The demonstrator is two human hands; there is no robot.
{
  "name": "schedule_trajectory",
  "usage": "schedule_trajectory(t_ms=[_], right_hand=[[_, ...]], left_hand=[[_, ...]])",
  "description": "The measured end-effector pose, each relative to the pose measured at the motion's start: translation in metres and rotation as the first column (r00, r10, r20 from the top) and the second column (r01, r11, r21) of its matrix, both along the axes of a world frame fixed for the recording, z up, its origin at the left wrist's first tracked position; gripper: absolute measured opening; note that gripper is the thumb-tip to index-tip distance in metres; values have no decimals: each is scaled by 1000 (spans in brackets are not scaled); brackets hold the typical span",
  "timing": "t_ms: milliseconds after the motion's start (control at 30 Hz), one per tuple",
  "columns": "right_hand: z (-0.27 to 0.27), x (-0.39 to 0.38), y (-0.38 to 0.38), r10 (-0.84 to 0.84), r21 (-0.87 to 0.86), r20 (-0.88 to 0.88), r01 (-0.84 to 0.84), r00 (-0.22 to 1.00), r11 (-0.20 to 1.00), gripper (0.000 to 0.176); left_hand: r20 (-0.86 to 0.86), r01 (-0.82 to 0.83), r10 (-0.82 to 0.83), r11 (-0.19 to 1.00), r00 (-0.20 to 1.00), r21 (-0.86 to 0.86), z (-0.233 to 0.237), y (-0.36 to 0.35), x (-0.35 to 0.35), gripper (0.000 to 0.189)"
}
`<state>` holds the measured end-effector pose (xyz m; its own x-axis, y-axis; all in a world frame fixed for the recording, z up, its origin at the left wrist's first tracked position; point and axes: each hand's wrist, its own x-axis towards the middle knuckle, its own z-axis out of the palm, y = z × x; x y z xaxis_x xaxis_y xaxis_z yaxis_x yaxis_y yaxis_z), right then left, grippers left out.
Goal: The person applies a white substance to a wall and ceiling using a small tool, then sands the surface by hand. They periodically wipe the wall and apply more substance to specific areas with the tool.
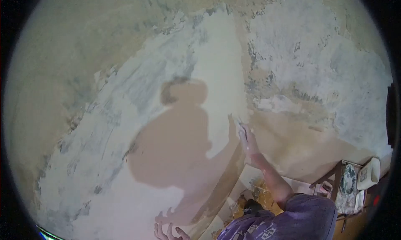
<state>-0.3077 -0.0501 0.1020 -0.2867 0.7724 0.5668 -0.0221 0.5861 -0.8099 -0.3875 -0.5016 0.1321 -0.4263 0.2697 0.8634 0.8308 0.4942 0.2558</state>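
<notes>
The person wears a creased purple cloth T-shirt (311, 215) with a loose short sleeve (294, 201) around the right arm and white printed marks (268, 233) on the front. Pale smears mark the right forearm (266, 170); the left hand (170, 233) and right hand (249, 141) are bare.

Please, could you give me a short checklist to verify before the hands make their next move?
1. Right hand gripping: ok; it seems to hold a small pale tool.
2. Tool pressed on the wall: cannot tell.
3. Left hand free: ok as far as visible; fingers spread, partly cut off by the picture edge.
4. Wall evenly lit: not ok; a large shadow covers its middle.
5. Wall coat uniform: not ok; grey, patchy areas show.
</notes>
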Motion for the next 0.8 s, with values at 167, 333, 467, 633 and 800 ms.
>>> schedule_trajectory(t_ms=[167, 333, 467, 633, 800], right_hand=[[89, -53, 139, -24, 257, -265, 95, 964, 962, 27], [222, -84, 183, -136, 344, -392, 282, 910, 896, 29], [257, -105, 229, -167, 520, -309, 313, 936, 795, 30], [279, -107, 224, -299, 360, -356, 425, 885, 830, 30], [287, -95, 223, -262, 250, -326, 350, 908, 903, 29]], left_hand=[[-40, -140, 139, 990, 989, -17, 8, 49, -7, 40], [8, -346, 346, 938, 938, 2, 6, 86, -20, 67], [151, -427, 431, 902, 890, -61, -3, 99, -36, 89], [233, -464, 487, 873, 842, -151, -26, 96, -46, 102], [189, -489, 546, 827, 816, -279, -45, 83, -57, 109]])
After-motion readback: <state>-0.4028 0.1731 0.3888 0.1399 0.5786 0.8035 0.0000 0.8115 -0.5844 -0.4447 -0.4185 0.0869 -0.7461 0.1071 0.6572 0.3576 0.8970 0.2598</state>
